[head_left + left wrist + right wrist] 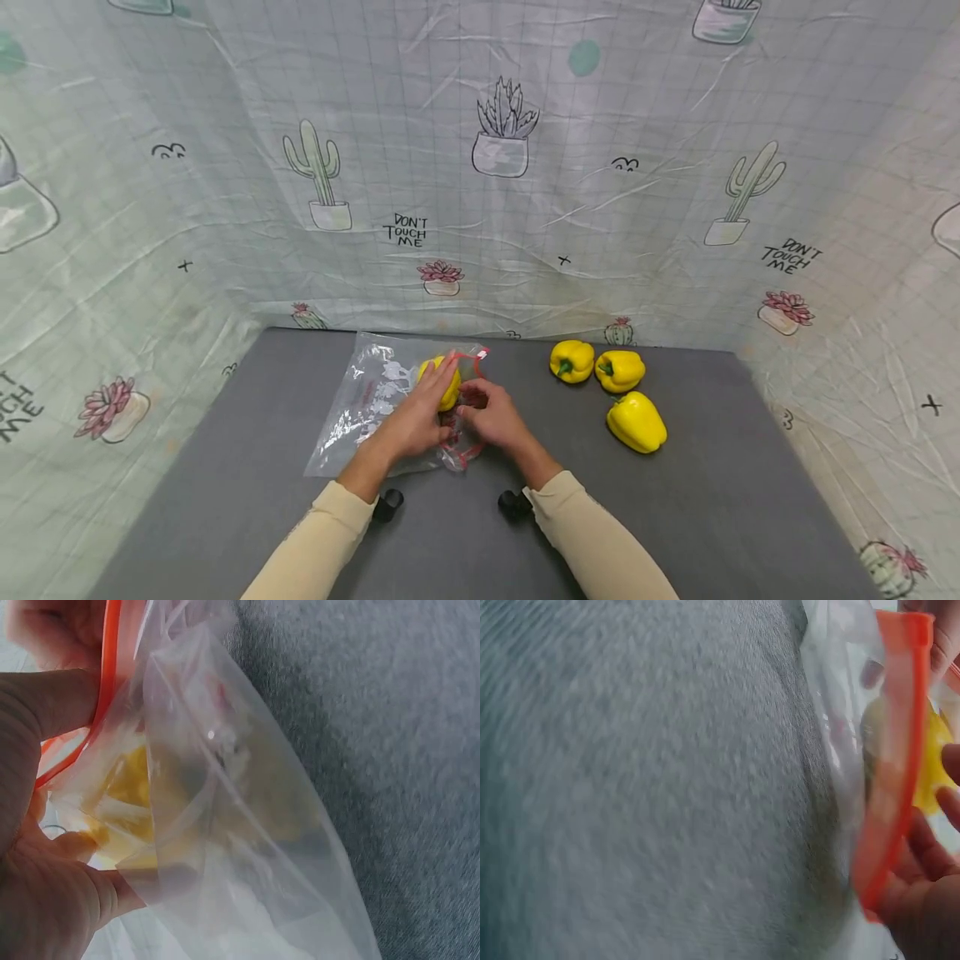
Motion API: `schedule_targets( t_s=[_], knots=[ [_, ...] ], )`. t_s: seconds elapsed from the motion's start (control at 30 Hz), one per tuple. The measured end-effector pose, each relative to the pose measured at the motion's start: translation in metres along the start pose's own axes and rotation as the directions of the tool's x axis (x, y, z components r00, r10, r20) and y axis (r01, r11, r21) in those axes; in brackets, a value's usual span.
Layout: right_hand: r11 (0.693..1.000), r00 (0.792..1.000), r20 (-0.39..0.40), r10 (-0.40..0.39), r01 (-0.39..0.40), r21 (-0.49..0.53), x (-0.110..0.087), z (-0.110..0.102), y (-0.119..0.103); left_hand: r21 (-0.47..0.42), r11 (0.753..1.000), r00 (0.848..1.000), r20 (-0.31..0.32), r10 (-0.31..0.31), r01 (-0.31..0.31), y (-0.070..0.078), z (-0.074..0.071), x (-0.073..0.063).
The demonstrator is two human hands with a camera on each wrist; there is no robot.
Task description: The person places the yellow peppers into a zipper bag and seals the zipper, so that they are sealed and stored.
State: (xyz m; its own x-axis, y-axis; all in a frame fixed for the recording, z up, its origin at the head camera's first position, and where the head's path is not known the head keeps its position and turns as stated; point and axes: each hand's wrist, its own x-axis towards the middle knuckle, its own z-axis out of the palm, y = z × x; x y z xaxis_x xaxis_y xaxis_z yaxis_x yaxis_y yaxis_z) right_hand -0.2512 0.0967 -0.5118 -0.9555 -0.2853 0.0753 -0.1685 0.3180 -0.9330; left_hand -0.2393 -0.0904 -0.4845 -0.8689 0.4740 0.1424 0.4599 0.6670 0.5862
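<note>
A clear plastic zip bag [347, 417] with a red strip along its mouth lies on the grey table. One yellow bell pepper [453, 395] is at the mouth, partly seen through the plastic in the left wrist view. My left hand [412, 421] reaches over the bag and holds this pepper, its fingers across the top. In the left wrist view the red strip [109, 652] crosses the left thumb's tip. My right hand [491, 414] grips the right side of the mouth with bent fingers. The right wrist view shows its fingers [926, 851] behind the red strip [909, 750].
Three more yellow bell peppers stand or lie right of the bag: one [576, 364] at the back, another [624, 374] beside it, and the third [636, 422] nearer. A printed cloth [525, 250] rises behind the grey table [720, 483] and along both sides.
</note>
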Motion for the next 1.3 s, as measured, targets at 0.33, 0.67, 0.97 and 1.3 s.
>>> schedule_targets(
  t_s=[0.33, 0.67, 0.97, 1.3],
  knots=[
    [0.997, 0.991, 0.13, -0.004, -0.005, 0.073, 0.0027, 0.0005, 0.0041, -0.002, 1.0, 1.0, -0.007, 0.003, -0.003, 0.0056, 0.002, 0.0004],
    [0.989, 0.999, 0.036, 0.006, -0.011, 0.149, 0.0012, 0.0049, 0.0043, -0.01, 1.0, 1.0, 0.016, 0.002, -0.002, 0.0048, 0.0004, 0.0035],
    [0.992, 0.975, 0.216, -0.042, 0.014, 0.128, 0.0009, 0.0036, 0.0047, -0.02, 0.999, 0.999, -0.016, 0.032, -0.032, 0.0054, 0.001, 0.0001],
    [0.992, 0.984, 0.175, -0.025, 0.003, 0.129, 0.0063, 0.004, 0.006, -0.008, 0.998, 0.998, -0.011, 0.055, -0.055, 0.002, 0.0023, 0.0017]
  ],
)
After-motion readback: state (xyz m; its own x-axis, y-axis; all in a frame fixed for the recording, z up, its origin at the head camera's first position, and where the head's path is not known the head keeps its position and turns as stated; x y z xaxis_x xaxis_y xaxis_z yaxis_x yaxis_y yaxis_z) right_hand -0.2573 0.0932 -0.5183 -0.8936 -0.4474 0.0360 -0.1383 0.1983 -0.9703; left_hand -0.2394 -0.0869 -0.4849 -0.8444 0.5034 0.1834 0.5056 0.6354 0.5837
